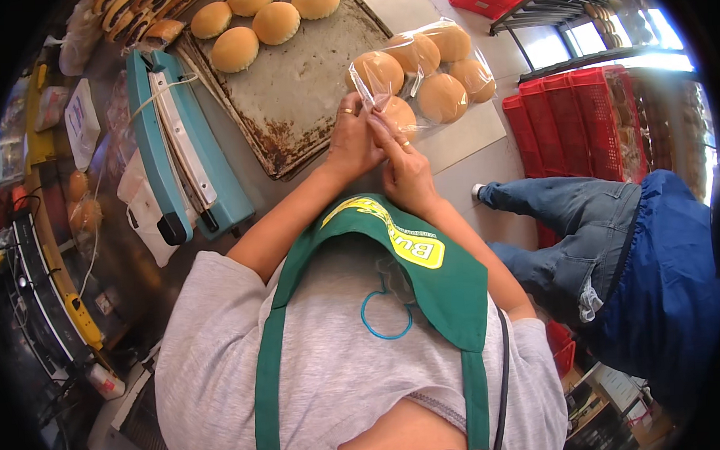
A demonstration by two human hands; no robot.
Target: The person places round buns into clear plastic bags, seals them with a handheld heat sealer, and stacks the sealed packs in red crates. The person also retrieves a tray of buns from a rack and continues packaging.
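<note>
A clear plastic bag (409, 82) full of several round golden buns (443, 97) lies beyond my hands, partly over the edge of a worn baking tray (292, 92). My left hand (352, 138) pinches the near end of the bag, fingers pressed together. Close against it, my right hand (405, 161) grips the same gathered plastic with thumb and forefinger. The exact fold between the fingertips is hidden. Several loose buns (276, 23) sit at the tray's far end.
Left of the tray stands a teal bag sealer (184, 152) with a pale cord. Filled rolls (143, 18) lie at the far left. A person in blue (614, 232) bends at right, near stacked red crates (575, 126). A dark rack (559, 20) stands behind them.
</note>
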